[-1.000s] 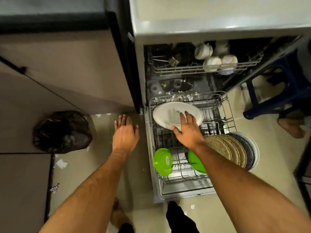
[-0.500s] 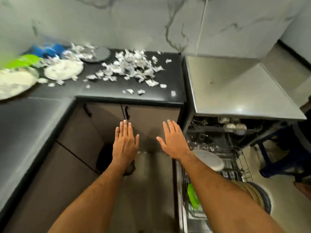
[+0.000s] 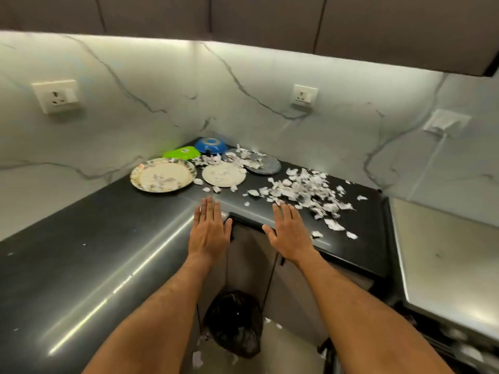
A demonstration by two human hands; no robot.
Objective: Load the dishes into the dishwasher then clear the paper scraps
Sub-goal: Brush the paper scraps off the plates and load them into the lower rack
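Observation:
Dishes sit in the corner of the black counter [image 3: 94, 255]: a large patterned plate [image 3: 162, 175], a small white plate [image 3: 223, 174], a grey plate [image 3: 266, 164], a green dish [image 3: 180, 153] and a blue bowl [image 3: 210, 146]. Torn paper scraps [image 3: 305, 191] are strewn over the plates and the counter to the right. My left hand [image 3: 209, 230] and my right hand [image 3: 290, 233] hover flat over the counter's inner corner, fingers apart, holding nothing. The dishwasher's steel top [image 3: 442, 260] is at the right; its racks are barely visible, blurred, at the bottom right.
A black rubbish bag [image 3: 235, 323] sits on the floor below the counter corner, with a few scraps around it. Wall sockets [image 3: 56, 96] are set in the marble backsplash. Dark upper cabinets [image 3: 270, 20] hang overhead.
My view has risen from the dishwasher rack to the counter. My right hand let go of the white plate in the lower rack, and both hands moved up toward the counter.

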